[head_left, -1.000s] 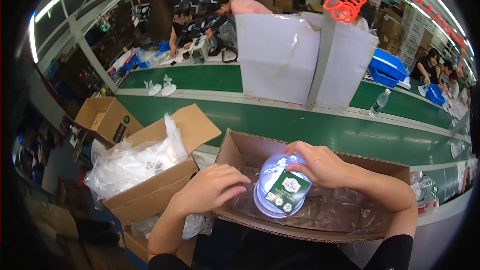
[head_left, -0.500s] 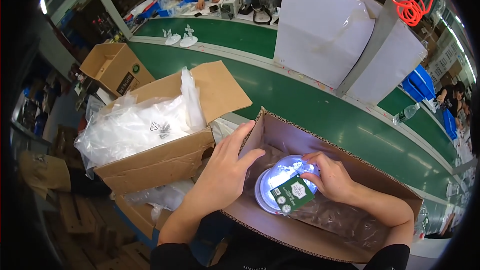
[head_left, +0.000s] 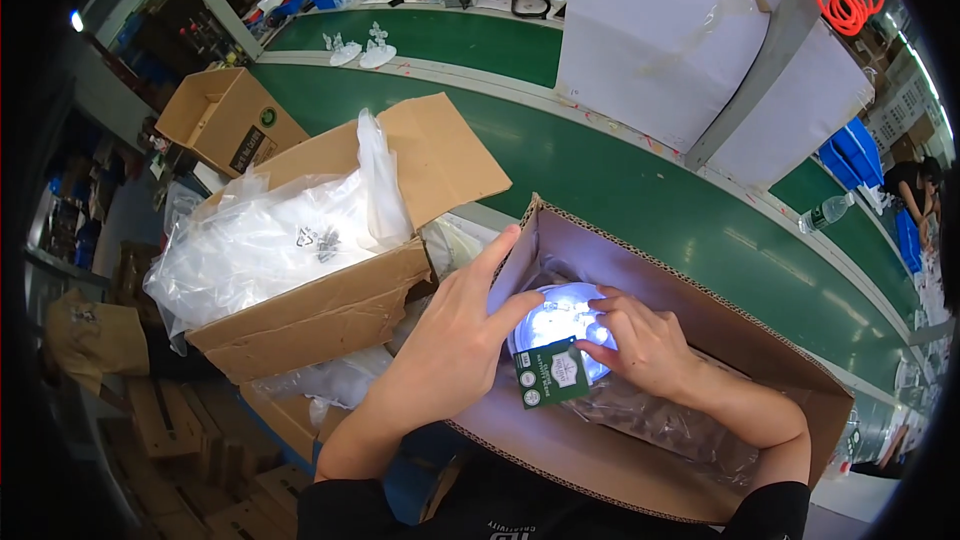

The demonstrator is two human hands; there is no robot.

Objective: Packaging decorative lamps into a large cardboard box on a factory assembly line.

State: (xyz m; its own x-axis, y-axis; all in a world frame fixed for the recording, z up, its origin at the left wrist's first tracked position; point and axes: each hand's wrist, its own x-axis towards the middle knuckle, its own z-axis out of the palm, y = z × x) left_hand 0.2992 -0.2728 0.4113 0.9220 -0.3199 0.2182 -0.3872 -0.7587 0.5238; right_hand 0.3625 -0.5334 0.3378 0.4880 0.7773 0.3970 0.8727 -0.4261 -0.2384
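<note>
Globe (head_left: 556, 320) in carton (head_left: 580, 250), bags (head_left: 290, 250) in left box (head_left: 310, 315)

Single view, head-worn left fisheye: looks forward and down from above the hands (head_left: 455, 340) (head_left: 650, 348), which sit close, over a near carton (head_left: 610, 265). The green surface (head_left: 560, 160) slants across farther off, bowed by the lens.

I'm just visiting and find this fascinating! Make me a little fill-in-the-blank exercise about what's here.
1. The right hand is on a glowing dome inside a box made of ____.
2. The background colour of the card in front of the dome is ____.
3. The coiled hose at the upper right is coloured ____.
4. The small white pieces on round bases, beyond the boxes at the upper left, number ____.

Missing words: cardboard; green; red; two.
</note>
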